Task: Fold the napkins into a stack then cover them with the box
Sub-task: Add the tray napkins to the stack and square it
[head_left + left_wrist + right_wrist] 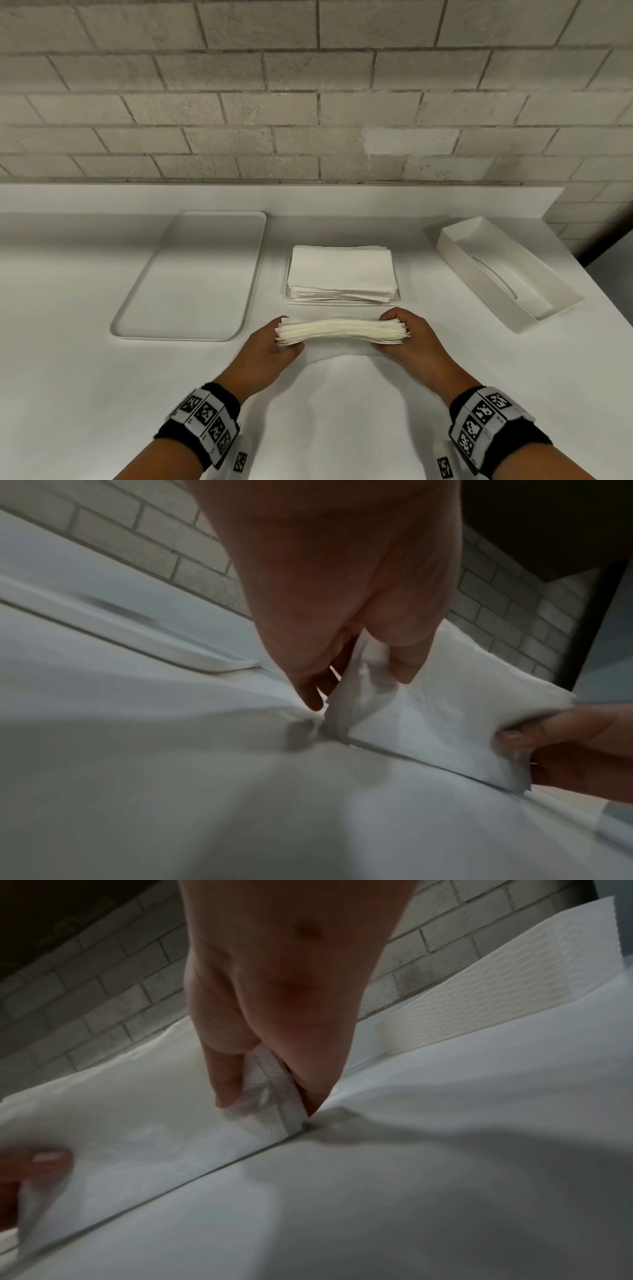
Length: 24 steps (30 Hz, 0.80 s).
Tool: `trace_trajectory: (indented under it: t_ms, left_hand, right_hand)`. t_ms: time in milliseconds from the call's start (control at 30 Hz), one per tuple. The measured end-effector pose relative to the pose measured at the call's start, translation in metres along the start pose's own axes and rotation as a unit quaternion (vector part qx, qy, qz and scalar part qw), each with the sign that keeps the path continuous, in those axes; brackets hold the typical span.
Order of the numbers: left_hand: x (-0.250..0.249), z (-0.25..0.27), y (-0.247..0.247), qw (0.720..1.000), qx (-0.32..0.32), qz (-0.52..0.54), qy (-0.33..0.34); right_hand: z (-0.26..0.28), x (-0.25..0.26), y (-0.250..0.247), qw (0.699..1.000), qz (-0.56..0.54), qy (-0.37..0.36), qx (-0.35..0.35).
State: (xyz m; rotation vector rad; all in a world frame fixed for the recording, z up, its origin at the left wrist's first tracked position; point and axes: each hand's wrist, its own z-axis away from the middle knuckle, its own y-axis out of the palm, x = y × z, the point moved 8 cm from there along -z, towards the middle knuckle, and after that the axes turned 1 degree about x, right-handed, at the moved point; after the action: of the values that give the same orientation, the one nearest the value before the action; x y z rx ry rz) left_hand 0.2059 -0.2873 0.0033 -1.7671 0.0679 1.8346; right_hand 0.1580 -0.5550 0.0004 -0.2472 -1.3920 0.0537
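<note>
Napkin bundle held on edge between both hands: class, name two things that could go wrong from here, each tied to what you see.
1. The left hand and right hand pinch only the ends of the napkin bundle; its unsupported middle may sag and sheets fan out.
2. The stack already on the small tray has uneven edges; adding the bundle could skew it, so the box may catch when lowered.

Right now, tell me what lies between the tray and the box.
In the head view, the napkin stack on its small base lies between the tray and the box, apart from both. The rest is bare counter.
</note>
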Motion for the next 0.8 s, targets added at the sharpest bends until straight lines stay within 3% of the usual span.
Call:
trace_trajectory:
  t_ms: [200, 333, 467, 567, 667, 800]
  left_hand:
    - [0.0, 0.004, -0.004, 0.999, -0.004, -0.045, -0.023]
    - [-0.009, 0.003, -0.01, 0.998, -0.025, 0.011, -0.065]
    - [-0.02, 0.008, 0.002, 0.99, 0.043, 0.075, -0.113]
    - [-0.038, 0.012, 0.008, 0.994, 0.089, 0.008, -0.066]
    - [-0.064, 0.011, 0.015, 0.995, 0.084, -0.05, 0.008]
    - [-0.076, 0.012, 0.037, 0.996, 0.092, -0.007, 0.015]
  right_hand:
    - [0.002, 0.006, 0.0, 1.0, -0.016, 0.005, -0.005]
    - [-0.001, 0.044, -0.012, 0.999, -0.016, -0.021, -0.029]
    - [0.005, 0.105, -0.023, 0.998, 0.026, -0.06, 0.014]
    - [0.013, 0.143, -0.016, 0.982, 0.135, -0.093, 0.092]
    - [0.021, 0.166, -0.001, 0.954, 0.237, -0.118, 0.142]
    - [0.025, 0.174, 0.018, 0.934, 0.287, -0.136, 0.161]
